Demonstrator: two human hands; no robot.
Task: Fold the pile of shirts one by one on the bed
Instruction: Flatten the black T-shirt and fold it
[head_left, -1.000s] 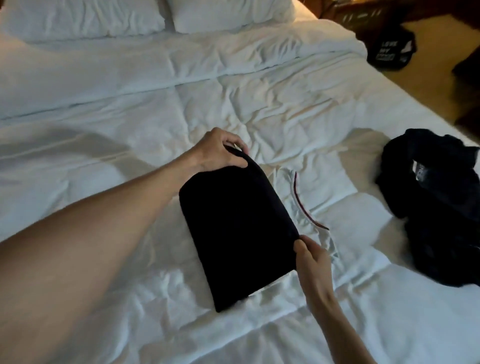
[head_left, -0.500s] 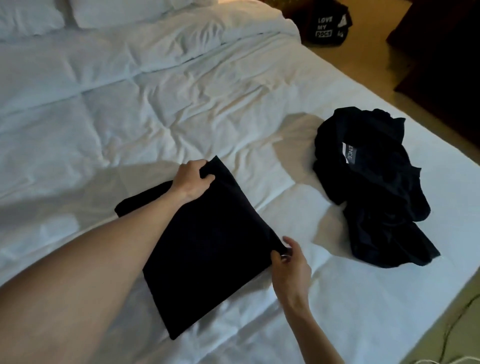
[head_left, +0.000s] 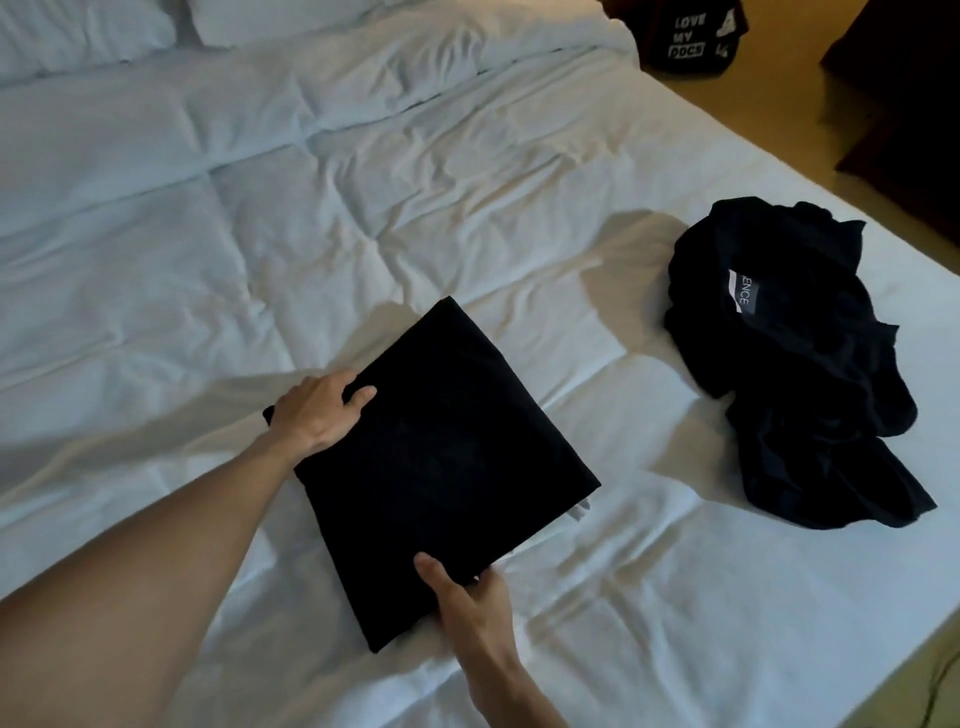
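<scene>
From the head view, one folded black shirt (head_left: 441, 467) lies flat on the white bed (head_left: 363, 208), while a crumpled pile of dark shirts (head_left: 795, 364) well apart to the right is left to fold. The left hand (head_left: 319, 410) holds the shirt's far-left edge with fingers curled over it; the right hand (head_left: 467, 597) pinches its near edge, thumb on top.

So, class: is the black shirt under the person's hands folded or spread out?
Folded. The black shirt lies as a compact, straight-edged rectangle on the bed, unlike the crumpled black pile.
</scene>
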